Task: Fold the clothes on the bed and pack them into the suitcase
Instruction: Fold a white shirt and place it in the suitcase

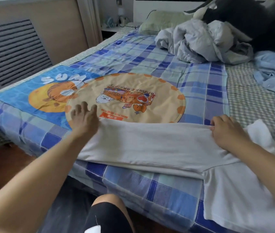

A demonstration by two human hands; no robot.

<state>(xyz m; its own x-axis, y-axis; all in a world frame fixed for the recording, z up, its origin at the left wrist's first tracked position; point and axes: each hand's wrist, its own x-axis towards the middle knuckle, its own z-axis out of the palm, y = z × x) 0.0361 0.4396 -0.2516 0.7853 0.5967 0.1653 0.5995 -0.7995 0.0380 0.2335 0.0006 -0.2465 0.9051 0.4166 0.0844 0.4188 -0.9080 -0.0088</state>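
Head view is showing you folding the soft light grey shirt [150,145] on the blue checked bed [150,187], flat left hand [84,118] pressing, right hand [225,130] pinching its edge, probably needing another fold next.

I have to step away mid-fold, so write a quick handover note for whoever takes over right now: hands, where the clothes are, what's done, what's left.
Left hand: open, fingers spread, resting at the far left corner of the grey T-shirt.
Right hand: pinches the shirt's far edge on the right.
The shirt lies across the near edge of the bed, body folded into a long band, one sleeve spread out at the right.
A light blue shirt lies crumpled at the far right, unfolded.
Done: first fold of the grey shirt.
Left: finish folding it, fold the blue one, pack both. No suitcase is in view.
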